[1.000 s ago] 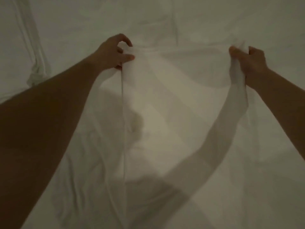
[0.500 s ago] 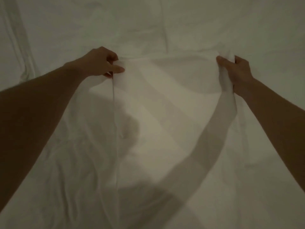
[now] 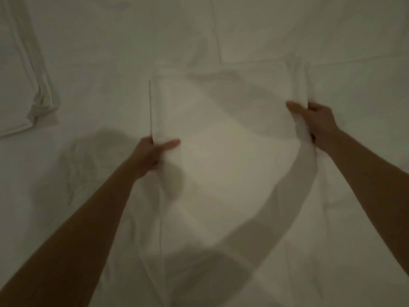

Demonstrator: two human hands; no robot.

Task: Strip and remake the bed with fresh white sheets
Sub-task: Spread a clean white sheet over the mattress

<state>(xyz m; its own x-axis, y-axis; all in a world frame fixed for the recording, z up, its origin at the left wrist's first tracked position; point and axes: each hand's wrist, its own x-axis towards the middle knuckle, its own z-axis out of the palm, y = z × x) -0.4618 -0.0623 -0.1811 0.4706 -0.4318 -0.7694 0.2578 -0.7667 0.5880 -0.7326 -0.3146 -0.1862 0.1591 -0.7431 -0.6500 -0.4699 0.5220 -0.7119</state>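
A white folded sheet (image 3: 223,134) is stretched between my hands above the bed's white sheet (image 3: 332,41). My left hand (image 3: 152,154) grips its left edge, thumb lying on top of the cloth. My right hand (image 3: 316,122) grips the right edge, thumb on top and fingers curled behind it. The far end of the folded sheet lies flat on the bed, and its near end hangs down toward me. The light is dim and the arms cast shadows across the cloth.
Another folded piece of white linen (image 3: 24,85) lies on the bed at the far left. Creased white bedding fills the whole view around my arms.
Both hands have slid back toward me along the sheet's edges, and the sheet's far end has dropped onto the bed. The view has shifted forward over the bed.
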